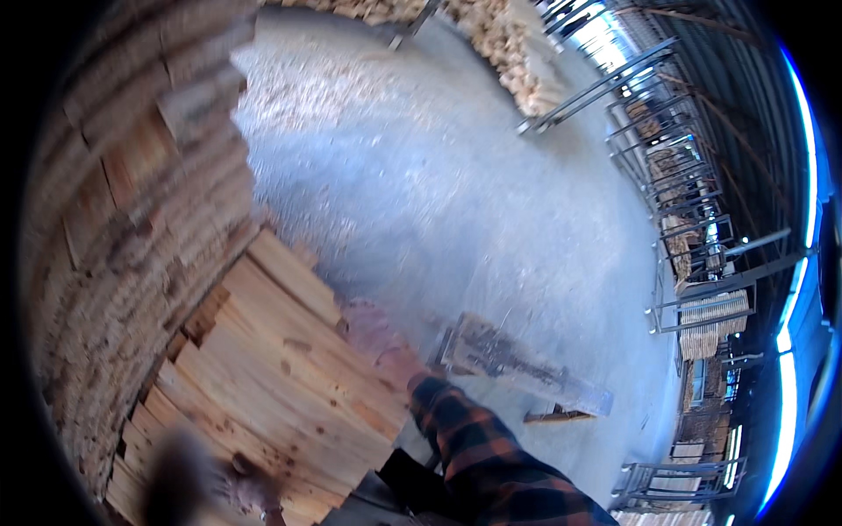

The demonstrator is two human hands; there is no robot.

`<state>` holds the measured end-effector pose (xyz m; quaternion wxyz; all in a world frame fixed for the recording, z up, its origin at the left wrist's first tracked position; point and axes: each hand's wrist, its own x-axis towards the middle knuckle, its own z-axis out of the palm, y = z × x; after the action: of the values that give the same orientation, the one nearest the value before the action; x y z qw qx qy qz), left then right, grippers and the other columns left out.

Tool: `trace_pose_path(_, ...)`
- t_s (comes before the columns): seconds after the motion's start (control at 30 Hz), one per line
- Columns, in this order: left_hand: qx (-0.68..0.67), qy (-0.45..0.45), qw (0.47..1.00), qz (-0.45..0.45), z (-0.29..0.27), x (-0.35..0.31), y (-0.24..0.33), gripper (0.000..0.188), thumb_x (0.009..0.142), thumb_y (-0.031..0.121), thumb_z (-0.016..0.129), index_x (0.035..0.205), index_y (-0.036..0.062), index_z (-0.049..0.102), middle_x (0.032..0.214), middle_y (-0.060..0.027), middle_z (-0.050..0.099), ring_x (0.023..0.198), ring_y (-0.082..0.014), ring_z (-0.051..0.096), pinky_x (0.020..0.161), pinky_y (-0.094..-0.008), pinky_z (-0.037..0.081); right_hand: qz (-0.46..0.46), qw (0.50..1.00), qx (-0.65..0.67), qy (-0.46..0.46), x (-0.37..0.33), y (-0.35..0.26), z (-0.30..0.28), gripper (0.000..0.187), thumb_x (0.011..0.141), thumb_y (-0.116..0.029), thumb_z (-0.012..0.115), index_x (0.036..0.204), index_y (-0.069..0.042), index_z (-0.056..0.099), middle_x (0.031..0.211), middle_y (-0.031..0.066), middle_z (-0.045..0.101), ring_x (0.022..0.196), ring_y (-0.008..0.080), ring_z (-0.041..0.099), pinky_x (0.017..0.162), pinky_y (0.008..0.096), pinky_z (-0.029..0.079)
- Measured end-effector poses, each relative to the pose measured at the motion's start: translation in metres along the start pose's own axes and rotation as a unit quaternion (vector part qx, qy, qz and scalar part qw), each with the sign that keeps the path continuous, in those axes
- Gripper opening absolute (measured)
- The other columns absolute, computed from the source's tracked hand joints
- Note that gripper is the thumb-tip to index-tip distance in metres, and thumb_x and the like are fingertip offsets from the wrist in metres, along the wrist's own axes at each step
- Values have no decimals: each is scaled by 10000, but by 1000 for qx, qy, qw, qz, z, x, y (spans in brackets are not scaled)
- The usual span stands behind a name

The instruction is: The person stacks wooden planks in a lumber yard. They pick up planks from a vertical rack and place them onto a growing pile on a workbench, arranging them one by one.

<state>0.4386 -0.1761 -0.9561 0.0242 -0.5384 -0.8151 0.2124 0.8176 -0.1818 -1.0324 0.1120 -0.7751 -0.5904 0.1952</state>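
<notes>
Far left of both hands: tall stack of rough brown sawn boards (132, 219), end grain facing in, walling off that side.

Left hand (250, 486) low at the frame's bottom edge, blurred; seems to rest on the near end of the pale pine planks laid flat in a pile (281, 377). Whether its fingers are spread or curled: cannot tell.

Right hand (377, 337) sits up and right of the left one, at the pile's right edge, orange-and-black plaid sleeve (491, 456) behind it. Hand is motion-smeared; it looks laid against the edge plank, maybe gripping it, but the finger state is unreadable. Probably placed there because that edge is the only free side of the pile.

Just right of the right hand: a single weathered grey-brown board (517, 364), lying loose on the floor, apart from the pile.

Beyond it, sawdust-strewn grey concrete floor (456, 184), wide open. Far right: metal racks holding stacked timber (693, 263) bound that side.
</notes>
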Motion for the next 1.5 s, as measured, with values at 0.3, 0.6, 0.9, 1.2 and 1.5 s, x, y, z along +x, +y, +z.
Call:
trace_pose_path(0.3,-62,-3,998,31,16,7,-15,726,966,564,306,1474,47,263,1502,-227,278,1388,-371,268,1108,-494,241,54,997,-39,-23,23,-123,-36,795,643,-249,735,1381,-193,444,1096,228,546,1005,331,555,857,390,464)
trace_pose_path(0.6,-392,27,905,164,71,40,-96,612,898,335,621,1391,28,429,1464,-214,349,1309,-390,390,1070,-456,335,255,838,482,27,-124,-126,-97,927,670,-26,657,1499,-86,247,1101,99,577,957,194,542,809,242,429)
trace_pose_path(0.9,-541,-171,820,74,98,-13,-213,531,958,348,538,1354,0,477,1393,-225,461,1203,-309,511,990,-348,412,300,889,336,84,-286,-94,36,816,731,28,614,1467,-86,282,1103,69,574,914,181,552,759,280,482)
trace_pose_path(1.2,-695,-264,656,-134,89,-72,-257,458,892,208,681,1307,64,551,929,33,579,760,-60,495,676,-233,435,445,526,712,133,-305,-109,58,647,707,31,626,1317,-86,447,849,47,552,683,193,570,587,314,509)
trace_pose_path(1.5,-658,-343,664,-91,67,-94,-209,503,933,211,600,1343,-49,469,1163,-79,609,974,-109,560,847,-231,446,481,550,673,111,-247,-141,61,329,715,-142,712,998,-99,550,674,1,511,427,119,428,352,253,301)
